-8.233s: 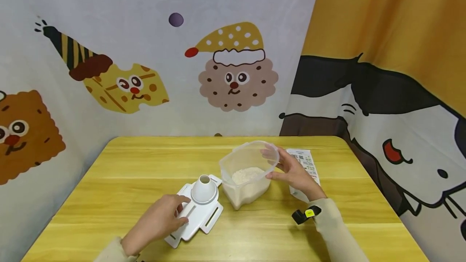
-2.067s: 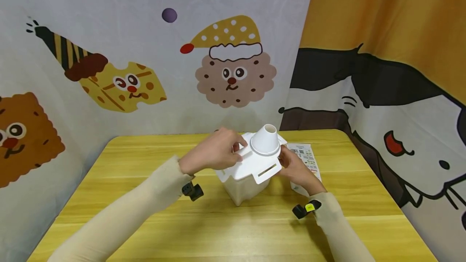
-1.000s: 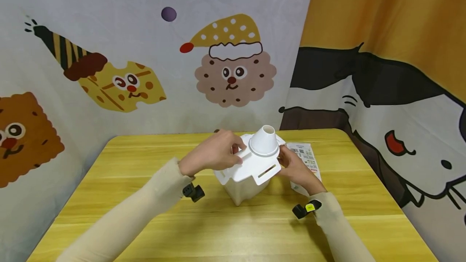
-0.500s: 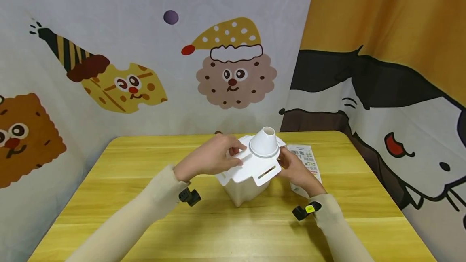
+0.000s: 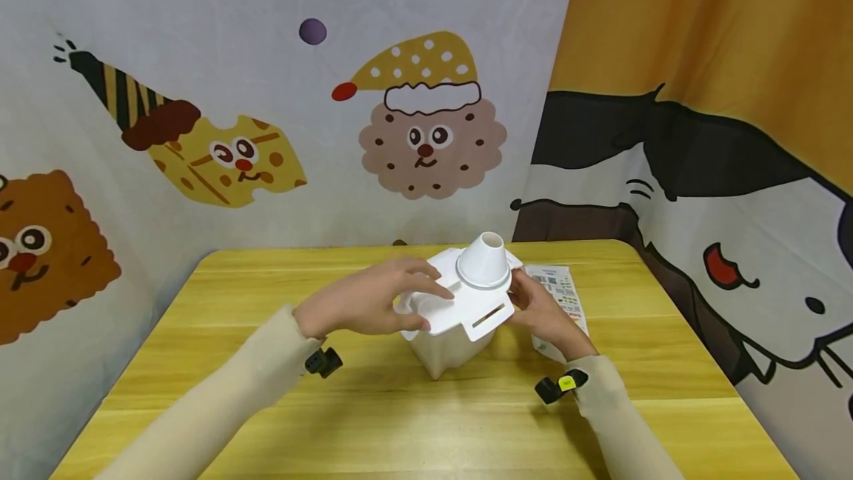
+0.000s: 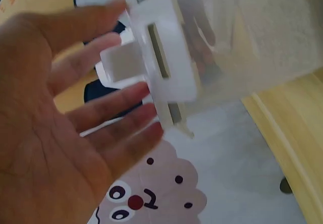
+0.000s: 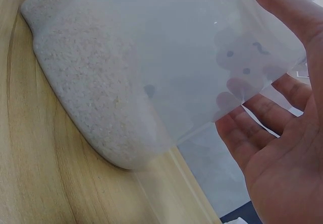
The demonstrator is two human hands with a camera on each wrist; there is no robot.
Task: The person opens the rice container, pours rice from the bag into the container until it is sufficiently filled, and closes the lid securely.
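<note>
A translucent rice storage container point(image 5: 443, 352) stands on the table, its lower part filled with rice point(image 7: 96, 82). On its top lies a white lid point(image 5: 460, 310) with a cone-shaped spout point(image 5: 484, 261) and slotted side flaps point(image 6: 169, 52). My left hand point(image 5: 366, 298) is spread over the lid's left part, fingers loosely extended; in the left wrist view its fingertips come right up to the lid's edge. From the right, my right hand point(image 5: 543, 315) holds the container near the rim, the thumb on one side and the fingers point(image 7: 267, 113) against the wall.
A printed leaflet or packet point(image 5: 558, 295) lies behind my right hand. The wooden table point(image 5: 266, 406) ends at a printed curtain point(image 5: 266, 228) along the back. Small black cameras point(image 5: 323, 362) sit on both wrists.
Earlier the lid lay on the table left of the uncovered container; it is now on top. Within the last half second my left hand has let go of the lid's raised grip and drawn left.
</note>
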